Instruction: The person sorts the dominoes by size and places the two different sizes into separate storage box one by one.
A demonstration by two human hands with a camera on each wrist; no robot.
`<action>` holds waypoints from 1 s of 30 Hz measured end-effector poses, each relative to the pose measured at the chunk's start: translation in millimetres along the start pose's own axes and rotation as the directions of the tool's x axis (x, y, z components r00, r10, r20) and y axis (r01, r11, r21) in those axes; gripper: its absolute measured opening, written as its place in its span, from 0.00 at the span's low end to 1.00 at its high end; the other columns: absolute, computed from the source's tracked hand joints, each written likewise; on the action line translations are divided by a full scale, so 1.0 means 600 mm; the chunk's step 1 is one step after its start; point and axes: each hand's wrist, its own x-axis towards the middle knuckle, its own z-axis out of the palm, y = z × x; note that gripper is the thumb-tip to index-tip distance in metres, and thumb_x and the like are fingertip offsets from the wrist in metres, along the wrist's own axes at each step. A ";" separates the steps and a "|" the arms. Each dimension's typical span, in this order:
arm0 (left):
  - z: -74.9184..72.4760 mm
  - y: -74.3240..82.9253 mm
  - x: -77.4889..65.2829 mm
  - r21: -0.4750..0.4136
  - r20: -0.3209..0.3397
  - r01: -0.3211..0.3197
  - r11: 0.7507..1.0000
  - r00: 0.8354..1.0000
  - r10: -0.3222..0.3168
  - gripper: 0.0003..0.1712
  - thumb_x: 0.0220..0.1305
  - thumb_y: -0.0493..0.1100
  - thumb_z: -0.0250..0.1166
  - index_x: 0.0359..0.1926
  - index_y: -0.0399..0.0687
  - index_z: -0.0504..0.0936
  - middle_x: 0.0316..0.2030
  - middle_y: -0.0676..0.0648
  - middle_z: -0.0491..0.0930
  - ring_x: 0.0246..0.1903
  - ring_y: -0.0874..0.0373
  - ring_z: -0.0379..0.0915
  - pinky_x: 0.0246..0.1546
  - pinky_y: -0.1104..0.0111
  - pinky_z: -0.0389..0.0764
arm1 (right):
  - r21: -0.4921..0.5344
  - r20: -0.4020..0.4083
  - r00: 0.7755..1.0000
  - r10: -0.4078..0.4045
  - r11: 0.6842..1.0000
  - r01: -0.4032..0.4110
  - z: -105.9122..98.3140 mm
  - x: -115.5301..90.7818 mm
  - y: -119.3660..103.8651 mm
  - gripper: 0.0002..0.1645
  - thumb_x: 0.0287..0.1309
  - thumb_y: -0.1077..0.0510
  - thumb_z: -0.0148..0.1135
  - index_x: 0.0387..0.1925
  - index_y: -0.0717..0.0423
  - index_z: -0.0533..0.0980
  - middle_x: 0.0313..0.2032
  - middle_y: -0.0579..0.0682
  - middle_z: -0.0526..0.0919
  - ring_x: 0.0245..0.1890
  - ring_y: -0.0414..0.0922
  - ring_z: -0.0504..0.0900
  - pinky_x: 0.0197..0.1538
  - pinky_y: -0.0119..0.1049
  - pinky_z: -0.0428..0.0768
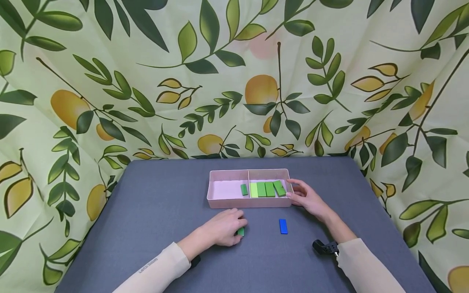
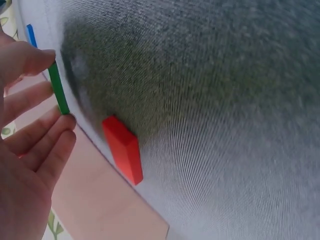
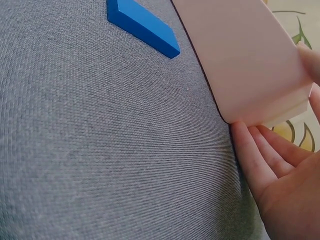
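Note:
My left hand (image 1: 225,228) pinches a thin green block (image 2: 58,89) between thumb and fingertips, just above the table in front of a pink two-compartment box (image 1: 249,202). At the box's right end, my right hand (image 1: 309,200) holds the end wall, its fingers at the rim and lower corner. One dark green block (image 1: 244,189) lies in the left compartment, against the divider. In the right compartment a light green block (image 1: 254,190) and several green blocks (image 1: 270,189) form a row; the rightmost one is tilted.
A blue block (image 1: 283,226) lies on the grey table in front of the box. The left wrist view also shows a red block (image 2: 123,150) near the box, hidden in the head view. A leaf-patterned cloth (image 1: 227,118) hangs behind the table (image 1: 154,191).

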 end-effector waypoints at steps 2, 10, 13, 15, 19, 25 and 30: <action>-0.006 -0.002 -0.003 0.000 -0.020 -0.007 1.000 1.000 0.007 0.10 0.57 0.49 0.72 0.36 0.54 0.82 0.31 0.56 0.68 0.34 0.60 0.66 0.39 0.71 0.71 | -0.001 0.002 1.000 -0.004 1.000 0.004 0.000 -0.001 0.000 0.39 0.71 0.51 0.63 0.76 0.54 0.59 0.68 0.69 0.64 0.62 0.62 0.70 0.56 0.44 0.82; -0.042 -0.011 -0.005 0.011 -0.163 -0.032 0.999 0.986 0.033 0.09 0.54 0.47 0.72 0.33 0.53 0.80 0.33 0.55 0.71 0.33 0.60 0.66 0.36 0.70 0.71 | -0.009 0.002 1.000 -0.014 1.000 0.014 0.001 0.000 0.000 0.39 0.71 0.51 0.63 0.76 0.53 0.59 0.67 0.69 0.65 0.62 0.61 0.71 0.56 0.43 0.82; -0.058 -0.014 -0.003 0.008 -0.179 -0.024 1.000 0.983 0.025 0.09 0.55 0.46 0.71 0.35 0.52 0.81 0.34 0.54 0.72 0.34 0.59 0.67 0.37 0.69 0.72 | -0.011 0.001 1.000 -0.017 1.000 0.017 0.001 0.001 0.001 0.38 0.71 0.51 0.63 0.76 0.53 0.59 0.67 0.69 0.65 0.61 0.61 0.71 0.56 0.43 0.82; -0.066 -0.016 -0.003 -0.001 -0.180 -0.013 1.000 0.984 0.012 0.09 0.55 0.46 0.71 0.37 0.52 0.82 0.34 0.54 0.72 0.35 0.59 0.68 0.38 0.69 0.72 | -0.009 0.000 1.000 -0.017 1.000 0.017 0.001 0.001 0.001 0.38 0.71 0.51 0.63 0.76 0.53 0.59 0.67 0.69 0.65 0.61 0.61 0.71 0.55 0.43 0.82; -0.081 -0.023 -0.002 -0.015 -0.196 0.000 1.000 0.981 -0.003 0.09 0.55 0.44 0.71 0.38 0.50 0.83 0.36 0.52 0.74 0.36 0.57 0.69 0.39 0.68 0.73 | -0.003 0.005 1.000 -0.018 1.000 0.018 0.000 0.000 0.001 0.39 0.71 0.52 0.63 0.76 0.54 0.59 0.67 0.70 0.65 0.61 0.61 0.71 0.55 0.44 0.82; -0.100 -0.034 0.004 -0.037 -0.214 0.022 0.999 0.976 -0.029 0.11 0.56 0.43 0.72 0.41 0.48 0.84 0.39 0.51 0.77 0.39 0.57 0.70 0.42 0.66 0.75 | 0.007 0.007 1.000 -0.016 1.000 0.016 -0.001 0.001 0.001 0.39 0.71 0.52 0.63 0.76 0.54 0.59 0.67 0.70 0.65 0.61 0.61 0.71 0.56 0.45 0.82; -0.108 -0.046 0.015 -0.045 -0.248 0.026 0.999 0.968 -0.037 0.13 0.54 0.41 0.71 0.42 0.48 0.84 0.39 0.51 0.76 0.39 0.55 0.71 0.43 0.65 0.75 | 0.010 0.005 1.000 -0.010 1.000 0.010 0.000 0.002 0.003 0.39 0.71 0.52 0.63 0.76 0.54 0.58 0.67 0.70 0.64 0.61 0.61 0.71 0.56 0.44 0.82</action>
